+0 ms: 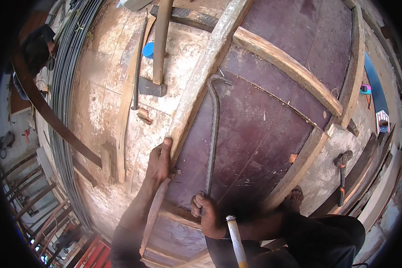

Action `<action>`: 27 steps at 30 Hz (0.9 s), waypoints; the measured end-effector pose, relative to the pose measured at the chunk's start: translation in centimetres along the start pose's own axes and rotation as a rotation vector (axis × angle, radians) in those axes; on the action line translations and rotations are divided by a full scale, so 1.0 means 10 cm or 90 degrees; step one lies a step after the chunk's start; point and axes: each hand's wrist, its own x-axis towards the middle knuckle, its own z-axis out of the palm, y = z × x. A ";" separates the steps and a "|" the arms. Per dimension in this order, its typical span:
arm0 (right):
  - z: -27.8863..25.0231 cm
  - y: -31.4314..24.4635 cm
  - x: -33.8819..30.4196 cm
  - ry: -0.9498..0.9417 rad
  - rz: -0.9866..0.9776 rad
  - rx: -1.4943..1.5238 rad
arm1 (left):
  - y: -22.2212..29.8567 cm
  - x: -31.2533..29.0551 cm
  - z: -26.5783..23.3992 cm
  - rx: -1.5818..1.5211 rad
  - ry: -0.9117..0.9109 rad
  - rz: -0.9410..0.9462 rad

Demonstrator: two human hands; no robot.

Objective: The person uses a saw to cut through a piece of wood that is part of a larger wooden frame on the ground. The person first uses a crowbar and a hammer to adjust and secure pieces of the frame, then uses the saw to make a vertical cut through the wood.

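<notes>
Cigarette [237, 243], metal bar [214, 134] pointing forward, hook [222, 80] rightward

Dark sleeve [124, 244] and black trousers [332, 234]

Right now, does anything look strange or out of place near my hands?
Yes: a white paper cigarette with a grey ash tip juts up from the lower edge, beside your right hand gripping a bent ribbed metal bar. It seems odd, being no tool; ash might fall.

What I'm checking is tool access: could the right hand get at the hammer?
Probably not directly: the right hand is closed around a hooked metal bar, and a timber beam and the person's foot lie between that hand and the hammer.
</notes>
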 end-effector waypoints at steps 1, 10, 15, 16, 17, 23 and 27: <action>0.00 0.06 0.04 0.011 -0.003 0.013 | 0.01 0.01 0.00 -0.002 -0.001 -0.004; 0.32 0.39 0.23 0.165 -0.240 -0.113 | 0.00 0.05 -0.04 0.025 -0.014 -0.008; 0.43 0.59 0.35 0.200 -0.239 -0.164 | 0.03 0.03 -0.05 0.024 0.005 0.001; 0.53 0.55 0.38 0.219 -0.239 -0.159 | 0.01 0.03 -0.07 0.027 -0.017 -0.018; 0.62 0.53 0.40 0.228 -0.221 -0.169 | 0.00 0.03 -0.09 0.030 -0.040 -0.037; 0.83 0.74 0.80 0.259 -0.303 -0.193 | 0.10 0.01 -0.08 0.046 -0.049 -0.003; 0.86 0.84 0.91 0.357 -0.266 -0.329 | 0.13 0.02 -0.04 0.043 -0.053 -0.016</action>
